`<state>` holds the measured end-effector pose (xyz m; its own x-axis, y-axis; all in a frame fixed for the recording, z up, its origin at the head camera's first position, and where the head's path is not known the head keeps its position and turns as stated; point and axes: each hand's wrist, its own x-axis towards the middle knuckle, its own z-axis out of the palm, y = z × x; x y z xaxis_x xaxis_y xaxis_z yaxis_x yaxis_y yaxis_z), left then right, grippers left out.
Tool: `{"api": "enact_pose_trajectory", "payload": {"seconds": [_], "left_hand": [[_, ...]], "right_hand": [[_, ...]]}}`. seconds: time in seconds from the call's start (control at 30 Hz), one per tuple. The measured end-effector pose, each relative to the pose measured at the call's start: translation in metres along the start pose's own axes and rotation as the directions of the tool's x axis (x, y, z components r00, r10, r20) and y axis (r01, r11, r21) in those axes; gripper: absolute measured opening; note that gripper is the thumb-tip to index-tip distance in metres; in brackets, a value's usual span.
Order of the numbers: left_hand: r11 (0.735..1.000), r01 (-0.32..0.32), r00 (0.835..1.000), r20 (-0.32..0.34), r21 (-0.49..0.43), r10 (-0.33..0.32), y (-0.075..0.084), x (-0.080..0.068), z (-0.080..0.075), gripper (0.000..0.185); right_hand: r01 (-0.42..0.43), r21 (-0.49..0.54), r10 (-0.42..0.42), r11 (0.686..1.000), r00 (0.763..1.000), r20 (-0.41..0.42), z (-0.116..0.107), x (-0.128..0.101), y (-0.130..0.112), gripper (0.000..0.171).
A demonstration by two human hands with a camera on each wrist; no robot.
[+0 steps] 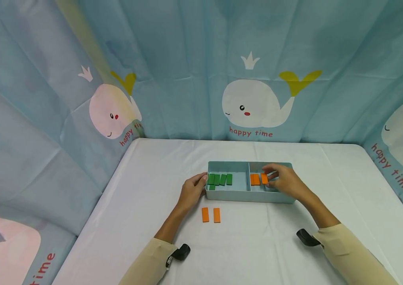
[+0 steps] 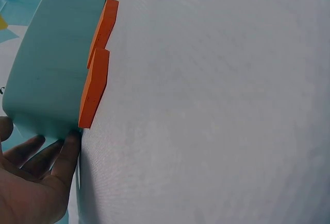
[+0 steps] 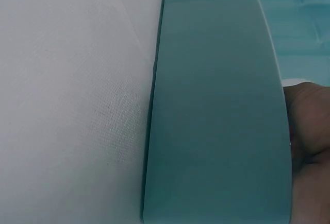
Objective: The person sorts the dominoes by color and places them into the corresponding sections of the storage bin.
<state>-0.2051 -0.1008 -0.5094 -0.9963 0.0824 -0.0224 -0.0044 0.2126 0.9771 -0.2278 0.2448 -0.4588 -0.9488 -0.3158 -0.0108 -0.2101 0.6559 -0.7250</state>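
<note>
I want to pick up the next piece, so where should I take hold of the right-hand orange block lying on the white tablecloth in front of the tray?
Pinch the flat orange rectangular block across its two long edges, coming straight down from above. It lies flat, with a narrow gap to its twin orange block on the left and bare cloth on its right.

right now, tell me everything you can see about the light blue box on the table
The light blue box is a shallow, open-topped rectangular tray with rounded corners, smooth and matte, probably plastic. A divider splits it into two compartments: the left one holds green blocks, the right one orange blocks. It sits flat on the white tablecloth, long side facing the person. The left hand touches its left end, and the right hand reaches into the right compartment. Two more orange blocks lie on the cloth just in front.
</note>
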Motion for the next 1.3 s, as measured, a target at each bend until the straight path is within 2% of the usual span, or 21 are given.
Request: {"api": "enact_pose_trajectory", "payload": {"seconds": [0.37,0.6,1.3], "left_hand": [[1.0,0.005,1.0,-0.001,-0.024,-0.005,0.0,0.0,0.0,0.054],[1.0,0.013,1.0,-0.001,-0.017,-0.013,0.0,0.0,0.001,0.054],[1.0,-0.006,1.0,-0.002,-0.006,0.006,-0.001,0.0,0.0,0.053]], "right_hand": [[-0.046,-0.005,0.047,0.999,0.998,0.037,0.001,0.008,0.004,0.049],[-0.072,-0.007,0.072,0.997,0.997,0.032,0.003,0.011,0.008,0.049],[-0.022,0.019,0.023,1.0,0.998,-0.052,0.0,-0.003,0.0,0.048]]}}
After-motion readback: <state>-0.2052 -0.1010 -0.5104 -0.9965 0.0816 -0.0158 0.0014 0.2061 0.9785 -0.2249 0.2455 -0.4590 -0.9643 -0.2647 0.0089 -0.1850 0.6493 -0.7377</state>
